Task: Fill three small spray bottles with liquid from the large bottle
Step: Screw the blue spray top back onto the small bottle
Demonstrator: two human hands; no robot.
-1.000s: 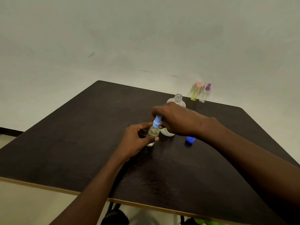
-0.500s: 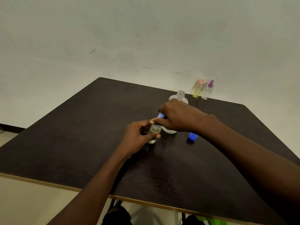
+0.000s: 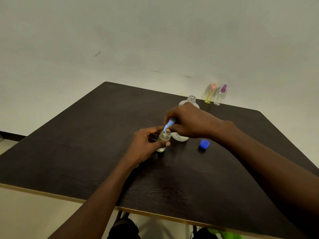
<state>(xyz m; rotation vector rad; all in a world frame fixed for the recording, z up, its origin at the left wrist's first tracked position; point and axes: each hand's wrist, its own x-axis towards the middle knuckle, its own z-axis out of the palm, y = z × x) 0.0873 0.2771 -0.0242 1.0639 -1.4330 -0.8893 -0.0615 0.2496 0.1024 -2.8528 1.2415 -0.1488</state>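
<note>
Small spray bottle, clear w/ pale liquid inside, is at mid-counter, held in both hands just in front of the large bottle. Counter is dark wood-grain w/ a pale edge strip. Behind it is a plain off-white wall w/ a few scuffs. Pale floor shows below the near edge.

Bottle's long axis is near upright but tipped a bit: base toward the person, top leaning away & to the R. Its light-blue spray head points up along that axis. Base sits at counter level; can't tell if it touches.

L hand grips the bottle body, fingers & thumb curled round it. R hand pinches the light-blue spray head from above, fingers curled.

Large bottle stands upright, clear, neck uncapped, mostly hidden behind R hand. Blue cap lies on the counter to its R, apart from it.

At the far edge 2 more small bottles stand upright side by side, a bit blurred: peach-topped spray bottle w/ yellow liquid, & purple-topped spray bottle, clear.
</note>
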